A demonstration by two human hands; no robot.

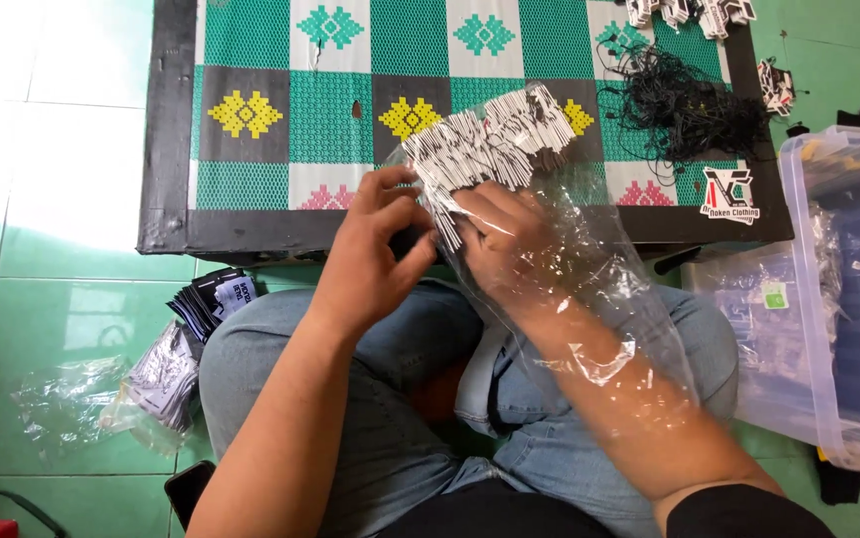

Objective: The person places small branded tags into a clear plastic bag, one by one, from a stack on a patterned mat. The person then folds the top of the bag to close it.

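Both hands (375,249) (504,244) gripping tag stack (490,144) — mat edge (166,139) near

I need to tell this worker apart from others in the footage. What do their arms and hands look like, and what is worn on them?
Both hands, left hand and right hand, are bare: no gloves, rings or watch visible. Forearms are uncovered; a black sleeve shows at the right upper arm.

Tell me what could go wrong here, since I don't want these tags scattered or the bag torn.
1. The tags fan out loosely past the bag's mouth; only the left hand pinches their near end, so some could slip onto the mat.
2. The right hand and forearm sit inside the thin clear bag, which looks stretched and crinkled; it might split.
3. The black strings lie close to the fanned tags and could snag them.
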